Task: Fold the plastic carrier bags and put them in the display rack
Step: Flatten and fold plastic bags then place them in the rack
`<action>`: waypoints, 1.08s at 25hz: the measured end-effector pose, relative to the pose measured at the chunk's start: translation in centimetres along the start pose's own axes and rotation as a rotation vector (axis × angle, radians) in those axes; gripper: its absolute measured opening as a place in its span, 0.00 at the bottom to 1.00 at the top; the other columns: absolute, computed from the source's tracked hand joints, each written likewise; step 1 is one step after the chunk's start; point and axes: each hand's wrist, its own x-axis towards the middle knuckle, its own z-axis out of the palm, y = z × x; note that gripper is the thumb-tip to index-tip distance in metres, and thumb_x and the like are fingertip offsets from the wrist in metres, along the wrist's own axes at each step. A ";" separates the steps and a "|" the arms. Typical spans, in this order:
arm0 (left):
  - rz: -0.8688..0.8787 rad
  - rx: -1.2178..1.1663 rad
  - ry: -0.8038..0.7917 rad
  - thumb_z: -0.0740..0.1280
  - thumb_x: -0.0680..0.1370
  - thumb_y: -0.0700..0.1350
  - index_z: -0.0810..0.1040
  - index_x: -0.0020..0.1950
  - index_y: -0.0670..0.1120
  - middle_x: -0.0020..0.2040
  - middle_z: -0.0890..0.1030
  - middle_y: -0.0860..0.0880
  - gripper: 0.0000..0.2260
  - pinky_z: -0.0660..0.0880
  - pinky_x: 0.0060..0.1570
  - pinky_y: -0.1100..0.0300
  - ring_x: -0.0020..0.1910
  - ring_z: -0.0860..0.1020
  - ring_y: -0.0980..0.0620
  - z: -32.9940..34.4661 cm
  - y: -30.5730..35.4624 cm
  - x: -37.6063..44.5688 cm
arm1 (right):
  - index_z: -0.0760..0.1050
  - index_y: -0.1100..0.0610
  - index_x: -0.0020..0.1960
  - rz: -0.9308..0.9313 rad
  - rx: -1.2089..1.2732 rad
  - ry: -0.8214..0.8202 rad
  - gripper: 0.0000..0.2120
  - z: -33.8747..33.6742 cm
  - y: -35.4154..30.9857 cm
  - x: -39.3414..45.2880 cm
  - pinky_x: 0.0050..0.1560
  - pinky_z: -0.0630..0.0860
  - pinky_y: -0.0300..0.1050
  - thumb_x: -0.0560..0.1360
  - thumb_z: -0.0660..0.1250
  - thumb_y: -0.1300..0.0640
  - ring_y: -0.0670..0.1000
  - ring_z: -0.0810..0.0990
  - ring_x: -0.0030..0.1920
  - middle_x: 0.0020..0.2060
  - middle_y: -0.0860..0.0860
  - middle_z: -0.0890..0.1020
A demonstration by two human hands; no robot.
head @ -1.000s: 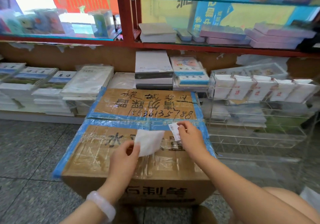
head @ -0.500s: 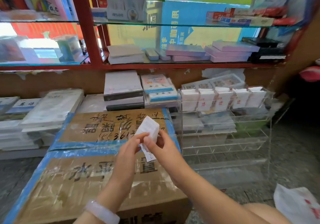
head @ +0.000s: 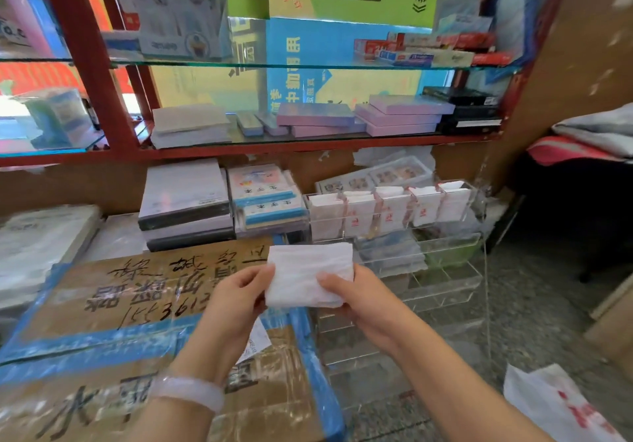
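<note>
Folded bag (head: 308, 275): held flat above the taped carton (head: 144, 308), long axis left-right.
Grip: left hand (head: 239, 299) and right hand (head: 359, 299) pinched on opposite edges.
Display rack (head: 445, 246): ahead and rightward; right hand judged nearer.

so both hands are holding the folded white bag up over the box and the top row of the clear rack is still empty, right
Not quite. The head view shows the left hand and right hand holding the folded white bag above the cardboard box, but the top row of the clear rack already holds folded bags.
</note>
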 end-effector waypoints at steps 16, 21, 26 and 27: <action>-0.052 -0.044 0.296 0.57 0.81 0.38 0.77 0.53 0.43 0.45 0.79 0.45 0.09 0.72 0.40 0.59 0.42 0.77 0.50 -4.1 -1.5 8.5 | 0.79 0.53 0.55 -0.386 -1.361 0.196 0.12 -7.9 -3.1 13.9 0.46 0.70 0.46 0.75 0.62 0.62 0.55 0.78 0.53 0.50 0.54 0.82; -0.066 -0.072 0.262 0.56 0.81 0.39 0.77 0.50 0.43 0.44 0.80 0.44 0.10 0.72 0.42 0.58 0.43 0.78 0.48 -4.2 -1.5 8.6 | 0.77 0.54 0.55 -0.284 -1.600 -0.043 0.10 -8.2 -1.1 16.5 0.45 0.68 0.43 0.77 0.61 0.60 0.54 0.78 0.53 0.50 0.53 0.81; 0.032 -0.021 0.189 0.54 0.81 0.38 0.78 0.46 0.44 0.41 0.82 0.44 0.13 0.73 0.43 0.57 0.43 0.80 0.47 -2.7 -0.3 7.0 | 0.74 0.55 0.58 -0.150 -1.711 -0.140 0.11 -6.8 -1.0 18.4 0.45 0.67 0.44 0.76 0.62 0.59 0.56 0.77 0.54 0.53 0.56 0.79; 0.048 0.008 0.173 0.54 0.82 0.39 0.78 0.46 0.44 0.41 0.82 0.44 0.14 0.73 0.42 0.57 0.42 0.80 0.47 -2.7 -0.2 6.8 | 0.72 0.56 0.61 -0.173 -1.744 -0.114 0.13 -6.4 -0.8 18.6 0.45 0.67 0.44 0.77 0.62 0.58 0.56 0.76 0.56 0.56 0.56 0.78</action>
